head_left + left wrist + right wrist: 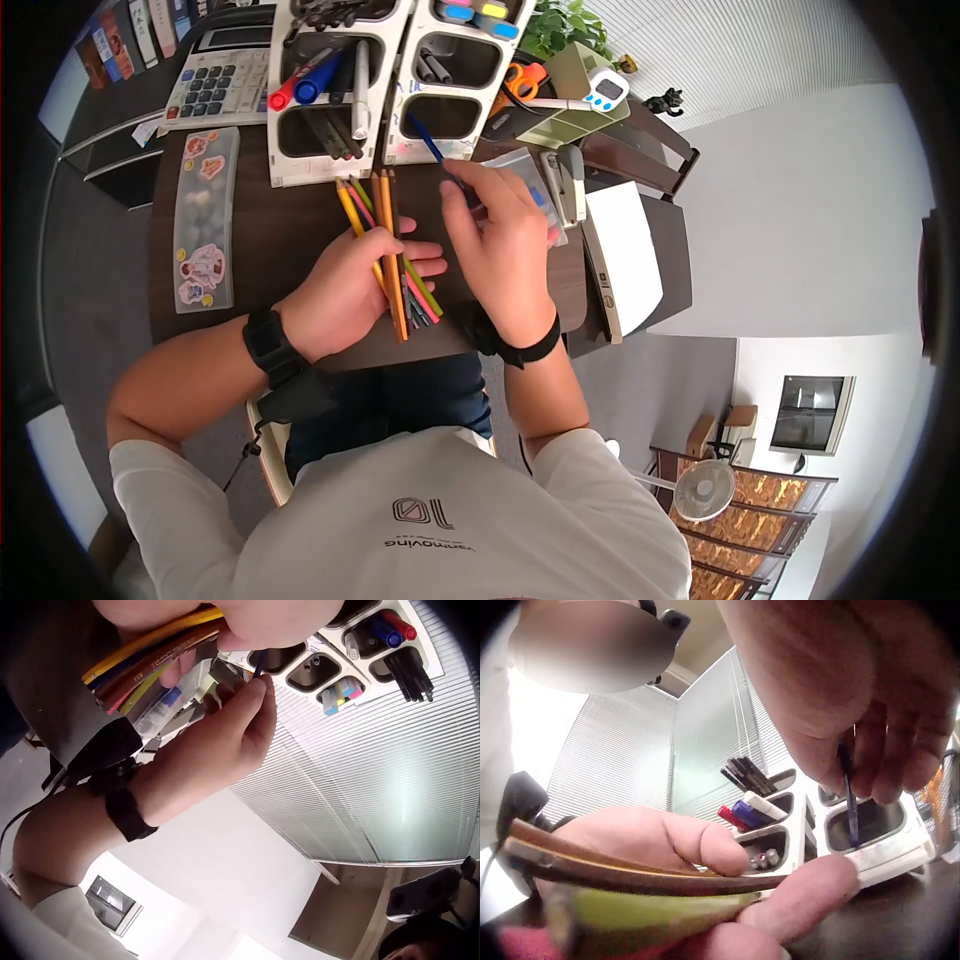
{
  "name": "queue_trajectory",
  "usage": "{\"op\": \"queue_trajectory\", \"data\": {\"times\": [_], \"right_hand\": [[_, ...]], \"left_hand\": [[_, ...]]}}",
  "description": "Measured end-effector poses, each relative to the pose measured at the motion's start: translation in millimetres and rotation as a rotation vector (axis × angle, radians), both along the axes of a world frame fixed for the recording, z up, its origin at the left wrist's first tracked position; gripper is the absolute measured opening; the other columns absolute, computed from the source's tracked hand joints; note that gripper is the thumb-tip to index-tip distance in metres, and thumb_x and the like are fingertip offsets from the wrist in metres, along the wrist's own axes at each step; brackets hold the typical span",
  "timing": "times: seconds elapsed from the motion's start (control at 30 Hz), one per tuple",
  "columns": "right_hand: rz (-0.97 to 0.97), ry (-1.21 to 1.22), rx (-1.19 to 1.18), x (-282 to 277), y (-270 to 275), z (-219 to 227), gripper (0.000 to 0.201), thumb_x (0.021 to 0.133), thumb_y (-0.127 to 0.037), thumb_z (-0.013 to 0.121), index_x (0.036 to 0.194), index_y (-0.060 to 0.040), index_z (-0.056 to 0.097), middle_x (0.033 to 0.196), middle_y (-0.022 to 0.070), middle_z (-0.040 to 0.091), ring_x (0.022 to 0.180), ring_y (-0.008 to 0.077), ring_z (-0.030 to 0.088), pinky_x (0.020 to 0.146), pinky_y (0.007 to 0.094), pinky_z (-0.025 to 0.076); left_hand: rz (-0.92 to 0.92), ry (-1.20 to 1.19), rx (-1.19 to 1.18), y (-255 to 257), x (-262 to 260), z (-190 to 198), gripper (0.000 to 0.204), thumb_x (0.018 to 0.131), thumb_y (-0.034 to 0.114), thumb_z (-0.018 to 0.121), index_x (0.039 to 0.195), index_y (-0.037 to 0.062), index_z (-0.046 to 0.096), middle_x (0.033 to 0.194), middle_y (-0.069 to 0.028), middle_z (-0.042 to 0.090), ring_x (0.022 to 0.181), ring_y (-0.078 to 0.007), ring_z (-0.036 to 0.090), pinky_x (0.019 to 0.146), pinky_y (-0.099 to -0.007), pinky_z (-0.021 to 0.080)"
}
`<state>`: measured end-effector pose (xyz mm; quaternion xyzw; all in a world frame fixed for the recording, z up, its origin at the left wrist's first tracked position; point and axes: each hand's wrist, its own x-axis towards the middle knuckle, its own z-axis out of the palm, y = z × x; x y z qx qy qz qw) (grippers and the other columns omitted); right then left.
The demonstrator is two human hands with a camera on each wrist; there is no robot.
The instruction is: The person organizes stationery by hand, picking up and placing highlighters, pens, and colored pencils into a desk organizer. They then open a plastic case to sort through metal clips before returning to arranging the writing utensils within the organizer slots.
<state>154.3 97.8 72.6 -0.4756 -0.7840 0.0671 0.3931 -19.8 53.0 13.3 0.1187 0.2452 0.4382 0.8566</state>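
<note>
My left hand (pixel 335 295) holds a bundle of colored pencils (pixel 393 270), yellow, orange, brown, green and pink among them, with the thumb across the top. In the right wrist view a brown and a green pencil (pixel 660 909) lie close up between its fingers. My right hand (pixel 508 240) pinches a dark blue pencil (pixel 425 137) between thumb and fingers. The far end of that pencil overlaps the front compartment of the white right-hand desk organizer (pixel 398 155). A second white organizer (pixel 300 174) stands beside it, with markers (pixel 318 78) and pens in its compartments.
On the left lie a sticker-covered pencil case (pixel 205 220) and a calculator (pixel 215 88). To the right are a clear plastic bag (pixel 522 168), a stapler (pixel 571 185), orange scissors (pixel 524 80), a green holder (pixel 565 115) and a white-topped box (pixel 628 250).
</note>
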Motion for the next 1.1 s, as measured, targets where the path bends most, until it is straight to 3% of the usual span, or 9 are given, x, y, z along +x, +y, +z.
{"op": "queue_trajectory", "data": {"times": [0.17, 0.3, 0.4, 0.53, 0.63, 0.7, 0.87, 0.93, 1.1], "right_hand": [[0.112, 0.007, -0.169, -23, 15, 1, 0.028, 0.092, -0.011, 0.073, 0.117, 0.001, 0.071, 0.096, 0.0187, 0.067, 0.08, 0.0324, 0.068, 0.073, 0.0399, 0.055], [0.132, 0.005, -0.194, -24, 14, -7, 0.039, 0.093, -0.017, 0.074, 0.127, 0.002, 0.067, 0.103, 0.0192, 0.069, 0.088, 0.0321, 0.068, 0.079, 0.0396, 0.055], [0.105, 0.001, -0.153, -9, -9, -1, 0.045, 0.093, -0.019, 0.076, 0.13, 0.003, 0.063, 0.105, 0.0166, 0.069, 0.092, 0.0284, 0.067, 0.079, 0.0386, 0.054], [0.048, 0.205, -0.307, 19, -59, -8, 0.025, 0.088, -0.011, 0.082, 0.108, 0.0007, 0.07, 0.09, 0.0093, 0.07, 0.077, 0.0166, 0.064, 0.069, 0.0305, 0.051], [0.091, 0.108, -0.434, 18, -77, -15, 0.025, 0.084, -0.014, 0.086, 0.1, -0.0019, 0.07, 0.084, 0.0083, 0.068, 0.066, 0.0169, 0.066, 0.059, 0.0291, 0.053], [0.071, 0.076, -0.42, 14, -81, -21, 0.027, 0.083, -0.014, 0.087, 0.101, -0.0032, 0.07, 0.084, 0.0088, 0.068, 0.067, 0.0184, 0.067, 0.058, 0.0295, 0.053], [0.033, 0.109, -0.411, 20, -76, -31, 0.026, 0.084, -0.013, 0.084, 0.104, -0.0036, 0.07, 0.089, 0.0087, 0.071, 0.068, 0.0169, 0.068, 0.058, 0.0287, 0.053], [-0.013, 0.231, -0.607, 25, -75, -30, 0.022, 0.087, -0.01, 0.082, 0.105, -0.0024, 0.07, 0.095, 0.0089, 0.074, 0.075, 0.0132, 0.071, 0.061, 0.027, 0.055], [0.003, 0.31, -0.571, 36, -74, -30, 0.02, 0.091, -0.004, 0.077, 0.109, 0.0, 0.071, 0.099, 0.0098, 0.076, 0.085, 0.013, 0.073, 0.07, 0.0268, 0.057]], "left_hand": [[-0.006, 0.035, 0.069, 1, 3, 0, 0.02, 0.103, 0.017, 0.053, 0.12, 0.0079, 0.049, 0.115, -0.016, 0.064, 0.113, -0.0307, 0.067, 0.078, -0.0468, 0.059], [-0.016, 0.049, 0.048, 1, 2, 1, 0.019, 0.104, 0.019, 0.053, 0.119, 0.0085, 0.05, 0.112, -0.0152, 0.065, 0.108, -0.0291, 0.067, 0.076, -0.0464, 0.059], [-0.036, 0.038, 0.037, 0, 0, 2, 0.021, 0.104, 0.019, 0.055, 0.121, 0.0074, 0.05, 0.113, -0.0155, 0.065, 0.108, -0.0289, 0.067, 0.079, -0.0451, 0.059], [0.019, 0.019, 0.004, -3, 2, 2, 0.024, 0.104, 0.02, 0.057, 0.123, 0.0056, 0.053, 0.115, -0.0153, 0.066, 0.11, -0.0284, 0.067, 0.087, -0.0426, 0.057], [0.07, 0.065, 0.004, -6, 6, -1, 0.028, 0.105, 0.018, 0.058, 0.129, 0.0044, 0.056, 0.125, -0.0168, 0.066, 0.118, -0.0286, 0.064, 0.104, -0.044, 0.052], [0.054, 0.056, 0.013, -7, 8, -3, 0.027, 0.105, 0.018, 0.057, 0.129, 0.0044, 0.056, 0.125, -0.0167, 0.066, 0.12, -0.0284, 0.064, 0.104, -0.044, 0.052], [0.057, 0.07, 0.048, -5, 8, -3, 0.028, 0.107, 0.018, 0.056, 0.132, 0.0054, 0.057, 0.127, -0.0155, 0.065, 0.122, -0.0263, 0.063, 0.104, -0.0437, 0.051], [0.048, 0.036, 0.057, -4, 7, -5, 0.027, 0.107, 0.018, 0.056, 0.131, 0.0058, 0.057, 0.127, -0.0149, 0.066, 0.122, -0.0258, 0.063, 0.104, -0.0435, 0.051], [0.042, -0.019, 0.073, -4, 7, -8, 0.027, 0.108, 0.018, 0.055, 0.132, 0.0069, 0.057, 0.126, -0.0138, 0.066, 0.121, -0.0253, 0.063, 0.104, -0.0432, 0.051]]}}
